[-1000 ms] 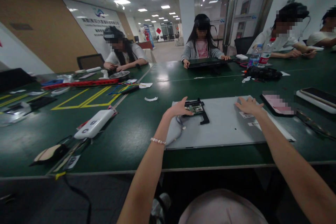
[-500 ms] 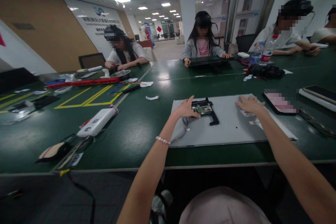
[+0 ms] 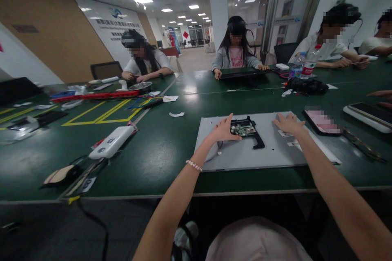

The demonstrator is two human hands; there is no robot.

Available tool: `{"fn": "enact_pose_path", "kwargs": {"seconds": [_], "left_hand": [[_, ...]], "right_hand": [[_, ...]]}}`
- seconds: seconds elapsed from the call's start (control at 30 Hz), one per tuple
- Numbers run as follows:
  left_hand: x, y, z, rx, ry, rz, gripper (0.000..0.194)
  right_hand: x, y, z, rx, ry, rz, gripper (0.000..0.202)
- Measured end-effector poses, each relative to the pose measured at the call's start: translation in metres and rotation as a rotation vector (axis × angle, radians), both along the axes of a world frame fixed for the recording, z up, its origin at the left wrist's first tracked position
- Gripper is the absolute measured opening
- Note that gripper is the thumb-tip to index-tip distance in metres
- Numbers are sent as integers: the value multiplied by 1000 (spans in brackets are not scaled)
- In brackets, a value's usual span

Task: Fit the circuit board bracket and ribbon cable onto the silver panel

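Note:
A grey flat panel lies on the table in front of me. On it rests a green circuit board in a black bracket with an arm toward the lower right. My left hand wears a beaded bracelet and grips the board's left end, thumb near its front edge and fingers at the back. A thin cable with a white plug runs by that wrist. My right hand rests on the panel's right part, fingers spread and holding nothing, beside small labels.
A phone, glasses and a white case lie to the right, with another person's hand beyond. A white power bank sits left. Bottles stand farther back. Several people sit around the table.
The circuit board with its bracket has slid right across the panel along with my left hand. My right hand stays on the panel. Another person's hand has appeared at the right edge.

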State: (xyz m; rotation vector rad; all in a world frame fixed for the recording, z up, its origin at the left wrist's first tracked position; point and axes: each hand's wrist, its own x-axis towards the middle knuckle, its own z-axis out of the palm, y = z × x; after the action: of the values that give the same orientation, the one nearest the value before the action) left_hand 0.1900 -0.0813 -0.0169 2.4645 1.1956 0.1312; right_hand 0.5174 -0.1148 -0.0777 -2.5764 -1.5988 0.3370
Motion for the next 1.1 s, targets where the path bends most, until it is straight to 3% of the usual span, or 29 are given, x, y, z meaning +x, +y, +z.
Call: {"fn": "enact_pose_path", "kwargs": {"seconds": [0.17, 0.8, 1.1], "left_hand": [[-1, 0, 2, -78, 92, -55, 134], [-3, 3, 7, -114, 62, -84, 133], [-15, 10, 11, -227, 11, -95, 135]], "right_hand": [[-2, -2, 1, -13, -10, -5, 67], [-5, -4, 0, -8, -6, -17, 67], [-11, -2, 1, -1, -47, -31, 66]]}}
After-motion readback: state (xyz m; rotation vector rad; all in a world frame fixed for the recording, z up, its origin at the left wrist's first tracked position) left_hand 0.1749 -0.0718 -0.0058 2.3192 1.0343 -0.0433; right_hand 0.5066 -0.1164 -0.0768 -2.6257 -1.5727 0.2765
